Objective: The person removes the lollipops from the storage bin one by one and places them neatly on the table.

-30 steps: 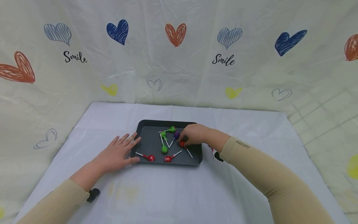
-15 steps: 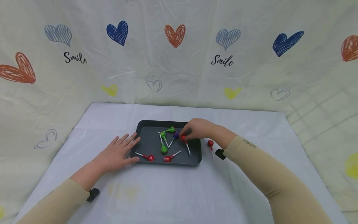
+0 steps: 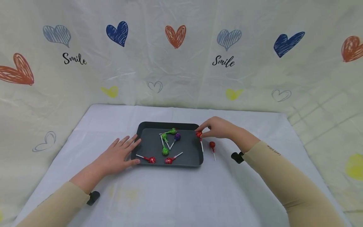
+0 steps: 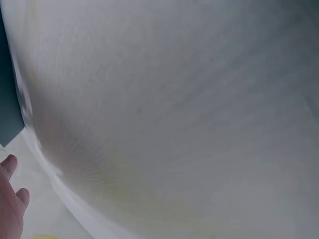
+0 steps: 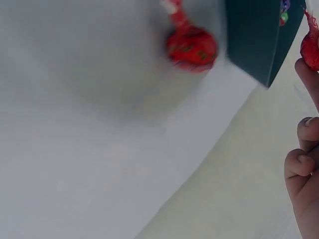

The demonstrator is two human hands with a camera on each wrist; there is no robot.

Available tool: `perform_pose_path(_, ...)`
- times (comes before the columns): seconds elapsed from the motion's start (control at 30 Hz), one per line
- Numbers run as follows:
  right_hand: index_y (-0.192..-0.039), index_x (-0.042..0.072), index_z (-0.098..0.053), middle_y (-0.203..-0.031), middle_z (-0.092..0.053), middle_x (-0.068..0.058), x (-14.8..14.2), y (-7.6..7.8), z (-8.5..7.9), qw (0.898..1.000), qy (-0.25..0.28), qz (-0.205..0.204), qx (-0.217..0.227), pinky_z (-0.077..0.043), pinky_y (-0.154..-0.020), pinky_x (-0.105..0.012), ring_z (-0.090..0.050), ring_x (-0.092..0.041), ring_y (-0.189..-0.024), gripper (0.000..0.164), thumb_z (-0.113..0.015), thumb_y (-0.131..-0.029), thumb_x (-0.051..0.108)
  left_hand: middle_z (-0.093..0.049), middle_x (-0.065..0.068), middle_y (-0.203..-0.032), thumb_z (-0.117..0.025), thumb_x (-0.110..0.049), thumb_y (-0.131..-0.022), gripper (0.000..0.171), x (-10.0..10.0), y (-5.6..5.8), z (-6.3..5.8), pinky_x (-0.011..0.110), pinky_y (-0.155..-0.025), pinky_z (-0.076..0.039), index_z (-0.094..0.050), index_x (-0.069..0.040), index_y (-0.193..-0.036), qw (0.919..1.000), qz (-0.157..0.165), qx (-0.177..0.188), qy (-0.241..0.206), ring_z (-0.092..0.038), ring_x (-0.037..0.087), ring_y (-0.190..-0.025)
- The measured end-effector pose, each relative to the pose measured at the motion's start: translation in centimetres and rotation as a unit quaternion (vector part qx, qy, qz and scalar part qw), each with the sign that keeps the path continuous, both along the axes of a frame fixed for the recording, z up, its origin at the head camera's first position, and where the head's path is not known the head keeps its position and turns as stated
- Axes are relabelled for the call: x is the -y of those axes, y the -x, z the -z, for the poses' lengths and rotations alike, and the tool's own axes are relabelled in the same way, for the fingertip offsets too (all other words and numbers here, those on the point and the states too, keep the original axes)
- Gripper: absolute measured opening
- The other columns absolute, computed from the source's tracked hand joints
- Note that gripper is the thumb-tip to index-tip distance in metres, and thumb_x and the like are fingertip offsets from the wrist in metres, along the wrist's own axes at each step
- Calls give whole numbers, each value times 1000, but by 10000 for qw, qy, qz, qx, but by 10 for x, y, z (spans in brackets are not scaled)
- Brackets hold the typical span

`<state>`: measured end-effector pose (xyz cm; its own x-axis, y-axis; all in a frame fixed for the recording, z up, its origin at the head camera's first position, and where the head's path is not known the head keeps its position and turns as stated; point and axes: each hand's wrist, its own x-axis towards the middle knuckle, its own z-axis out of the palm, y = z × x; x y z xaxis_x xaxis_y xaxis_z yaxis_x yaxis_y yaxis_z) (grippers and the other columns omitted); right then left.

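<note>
The held lollipop [image 3: 198,134] has a round head in a shiny red wrapper, and from it a thin white stick goes downward, a little slanted. In the head view it appears before the right rim of the tray [image 3: 187,151], with the loose lollipop [image 3: 212,145] lying on the white cloth [image 3: 175,195] just to the right of it; how high it is above the tray, I cannot tell. In the right wrist view its wrapper looks crumpled and narrow toward the stick, and one fingertip is against the round head. The right hand [image 3: 216,127] pinches this head between thumb and forefinger, with its back upward and the wrist bent a little, and the wrist view shows other fingers curled toward the palm. The right arm comes in a diagonal from the lower right, in a beige sleeve [image 3: 272,167] with small dark letters near the cuff. The left hand [image 3: 117,157] lies flat with the palm down and the fingers spread, the fingertips reaching to the left rim of the tray; whether they press on it, I cannot tell. Inside the dark grey tray there are three green lollipops [image 3: 165,151] and a purple lollipop [image 3: 177,137] close together, and two red lollipops [image 3: 152,160] near the front rim, apart from each other.
</note>
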<state>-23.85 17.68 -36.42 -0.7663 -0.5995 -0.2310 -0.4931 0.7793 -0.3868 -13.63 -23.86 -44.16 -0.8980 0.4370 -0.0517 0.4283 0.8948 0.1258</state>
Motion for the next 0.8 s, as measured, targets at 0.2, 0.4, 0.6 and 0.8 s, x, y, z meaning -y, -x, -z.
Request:
perform_pose_path(0.2, -113, 28, -68, -106, -65, 14, -41, -6, 5, 9994, 163, 298, 70, -47, -73, -30, -55, -13, -91, 32, -71, -81, 33, -11, -4, -155, -44, -75, -78, 89, 1, 0, 0, 57, -110, -10, -17, -28, -149, 10000, -37, 24, 62, -15, 31, -140)
perform_pose_path(0.4, -113, 27, -68, -102, -67, 14, -71, -10, 5, 9981, 25, 611, 61, -47, -76, -30, -55, -13, -93, 33, -72, -80, 32, -11, -2, -155, -45, -73, -78, 89, 3, 0, 2, 58, -110, -10, -17, -28, -149, 10000, -42, 32, 56, -14, 33, -140)
perform_pose_path(0.6, -113, 27, -68, -103, -67, 13, -80, -12, 8, 9970, -158, 736, 190, -49, -78, -33, -57, -16, -97, 34, -72, -80, 32, -14, -2, -155, -50, -70, -79, 87, 1, -2, 0, 58, -110, -10, -20, -27, -148, 10000, -42, 15, -60, -14, 32, -140)
perform_pose_path(0.8, -113, 24, -68, -104, -67, 8, -78, -12, 20, 9966, -330, 653, 378, -50, -81, -35, -58, -20, -102, 31, -70, -82, 26, -12, -2, -155, -47, -71, -80, 87, -1, -2, -2, 57, -110, -10, -18, -27, -149, 10000, -4, 34, -19, -13, 32, -140)
